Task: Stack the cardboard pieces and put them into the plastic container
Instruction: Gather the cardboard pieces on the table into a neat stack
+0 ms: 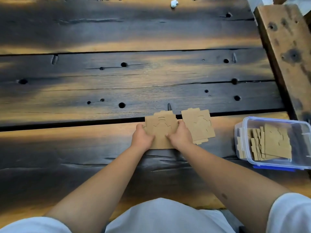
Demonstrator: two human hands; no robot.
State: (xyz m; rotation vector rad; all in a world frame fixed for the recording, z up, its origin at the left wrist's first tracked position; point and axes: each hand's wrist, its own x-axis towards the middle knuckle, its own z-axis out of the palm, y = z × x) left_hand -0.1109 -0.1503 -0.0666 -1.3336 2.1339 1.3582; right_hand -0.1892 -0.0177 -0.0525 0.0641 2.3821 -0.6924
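A small stack of brown die-cut cardboard pieces (161, 127) lies flat on the dark wooden table. My left hand (141, 137) grips its left edge and my right hand (180, 136) grips its right edge, thumbs on top. A second cardboard stack (198, 126) lies just to the right, touching my right hand's side. Further right stands a clear plastic container (242, 130) with blue clips, open at the top, holding several cardboard pieces (269, 142) leaning inside.
The table (117, 81) is made of rough planks with knot holes and a wide gap running under the stacks. A wooden beam (286, 47) slants along the right side. A small white crumpled object (174, 3) lies at the far edge.
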